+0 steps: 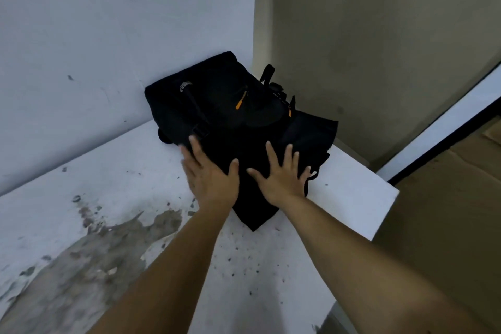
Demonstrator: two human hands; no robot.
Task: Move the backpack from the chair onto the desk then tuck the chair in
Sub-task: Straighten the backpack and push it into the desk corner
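Note:
A black backpack (230,111) with orange zipper pulls lies on the white desk (113,198), pushed into the far corner against the wall. My left hand (208,173) rests flat on the backpack's near left side, fingers spread. Just to its right, my right hand (282,175) also presses flat on the near end of the bag with fingers apart. Neither hand grips the fabric. The chair is out of view.
The desk top is stained and worn at the near left (89,247). A pale wall (108,35) stands behind the desk and a beige wall (366,49) to the right. The desk's right edge (385,214) drops to a brown floor (447,211).

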